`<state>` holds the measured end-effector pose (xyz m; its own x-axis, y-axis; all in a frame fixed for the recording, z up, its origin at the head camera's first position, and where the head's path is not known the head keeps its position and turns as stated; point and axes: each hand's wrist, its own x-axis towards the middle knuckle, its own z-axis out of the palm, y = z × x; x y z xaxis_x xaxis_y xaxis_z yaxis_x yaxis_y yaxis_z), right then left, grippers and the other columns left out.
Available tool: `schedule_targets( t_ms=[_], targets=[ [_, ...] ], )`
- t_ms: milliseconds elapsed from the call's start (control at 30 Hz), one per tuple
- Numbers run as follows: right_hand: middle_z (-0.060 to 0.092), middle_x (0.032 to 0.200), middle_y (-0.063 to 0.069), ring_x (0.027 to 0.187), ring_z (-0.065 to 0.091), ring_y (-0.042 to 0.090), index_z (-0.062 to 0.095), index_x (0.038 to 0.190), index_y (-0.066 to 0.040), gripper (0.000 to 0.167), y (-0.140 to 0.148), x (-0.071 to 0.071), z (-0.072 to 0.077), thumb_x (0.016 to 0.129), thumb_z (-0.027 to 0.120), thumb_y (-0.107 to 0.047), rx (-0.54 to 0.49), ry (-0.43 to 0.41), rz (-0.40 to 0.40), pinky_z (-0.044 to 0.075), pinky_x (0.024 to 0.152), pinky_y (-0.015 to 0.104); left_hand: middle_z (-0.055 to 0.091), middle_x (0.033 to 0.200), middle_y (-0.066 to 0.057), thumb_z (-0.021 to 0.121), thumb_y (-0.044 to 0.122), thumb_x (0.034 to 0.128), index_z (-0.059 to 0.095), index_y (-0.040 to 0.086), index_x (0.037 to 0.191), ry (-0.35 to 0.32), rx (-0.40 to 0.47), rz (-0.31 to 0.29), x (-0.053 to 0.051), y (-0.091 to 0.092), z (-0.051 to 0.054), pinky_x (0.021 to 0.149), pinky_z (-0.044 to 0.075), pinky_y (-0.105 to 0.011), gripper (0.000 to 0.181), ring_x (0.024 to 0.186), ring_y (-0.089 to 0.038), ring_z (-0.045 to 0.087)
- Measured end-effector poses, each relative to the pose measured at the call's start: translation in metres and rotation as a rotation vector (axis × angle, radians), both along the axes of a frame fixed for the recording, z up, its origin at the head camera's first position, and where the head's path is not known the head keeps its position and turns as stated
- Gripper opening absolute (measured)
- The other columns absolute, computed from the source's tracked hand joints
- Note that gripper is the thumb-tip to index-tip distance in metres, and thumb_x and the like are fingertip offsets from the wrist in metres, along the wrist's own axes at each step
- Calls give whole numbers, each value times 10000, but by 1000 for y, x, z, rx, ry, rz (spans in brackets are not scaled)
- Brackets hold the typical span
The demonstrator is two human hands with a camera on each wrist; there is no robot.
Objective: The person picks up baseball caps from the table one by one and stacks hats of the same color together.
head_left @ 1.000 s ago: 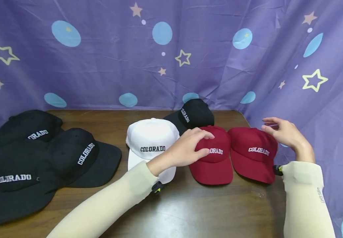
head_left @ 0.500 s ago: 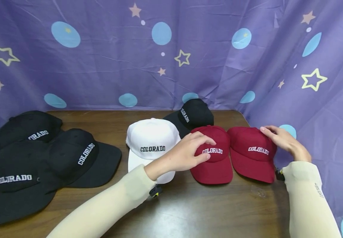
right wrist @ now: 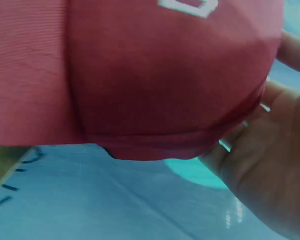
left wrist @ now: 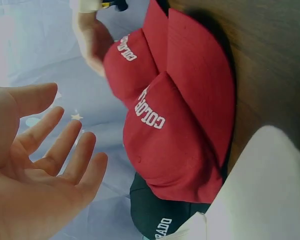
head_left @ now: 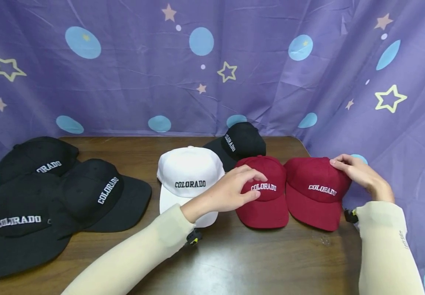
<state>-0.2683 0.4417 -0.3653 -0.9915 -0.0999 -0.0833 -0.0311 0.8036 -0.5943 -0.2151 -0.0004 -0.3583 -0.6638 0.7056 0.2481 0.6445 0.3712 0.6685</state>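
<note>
Two red baseball caps with white COLORADO lettering sit side by side on the wooden table. My right hand [head_left: 363, 174] grips the right red cap [head_left: 312, 176] by the crown's right side, thumb in front; in the right wrist view its other fingers are partly hidden behind the cap. My left hand [head_left: 227, 190] hovers before the left red cap [head_left: 263, 215], fingers relaxed and apart from it, as the left wrist view shows. Beneath that forearm stands a white cap [head_left: 186, 166], its brim partly covered.
Behind the white and red caps lies a black cap [head_left: 245, 141]. Several more black caps [head_left: 91, 192] overlap at the table's left. A purple curtain [head_left: 131, 73] with stars hangs close behind and to the right. The brown table [head_left: 242, 262] shows in front.
My right hand has come down onto the right red cap and taken hold of it. That cap's right side has shifted slightly rightward. The left hand has stayed nearly still.
</note>
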Motion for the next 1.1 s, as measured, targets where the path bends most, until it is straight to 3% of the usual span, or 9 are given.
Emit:
schedule_targets(
  t_ms=[100,267,467,733,900,1100],
  targets=[
    [665,944,-66,850,580,42,624,1233,18,371,0,8,11,1119,518,-319,-64,48,1,465,746,257,646,1307,-113,743,170,995,658,93,1368,10,-3,0,0,0,-2,1071,488,-391,391,1238,-246,604],
    [663,852,-64,797,592,90,651,1138,-15,222,-8,25,33,1098,585,-224,-146,121,35,452,720,249,647,1323,-115,741,138,991,646,85,1376,4,32,1,-2,0,-2,1060,508,-376,400,1213,-273,630],
    [667,817,-10,732,605,148,661,1115,-46,130,-25,46,65,1078,627,-165,-137,182,68,471,677,257,640,1366,-101,746,113,981,627,78,1396,-14,88,0,-6,0,1,1074,516,-436,433,1227,-306,641],
    [688,831,-14,729,621,141,691,1099,-77,68,-47,68,94,1048,663,-113,-115,279,57,479,664,225,646,1341,-106,716,111,1007,613,75,1416,-9,192,36,-11,-2,15,1064,514,-336,424,1178,-212,656],
    [685,837,24,731,634,158,692,1081,-71,60,-69,76,102,1042,654,-47,-151,303,160,497,688,221,622,1363,-49,722,150,1009,602,94,1451,36,260,79,-12,-3,25,1091,494,-344,461,1199,-166,615],
    [688,850,45,739,648,179,684,1065,-98,85,-99,81,104,1037,653,-24,-166,287,299,517,700,248,578,1476,-3,721,265,1017,559,143,1527,101,251,86,-10,-1,33,1164,375,-357,549,1351,-156,510]
  ],
)
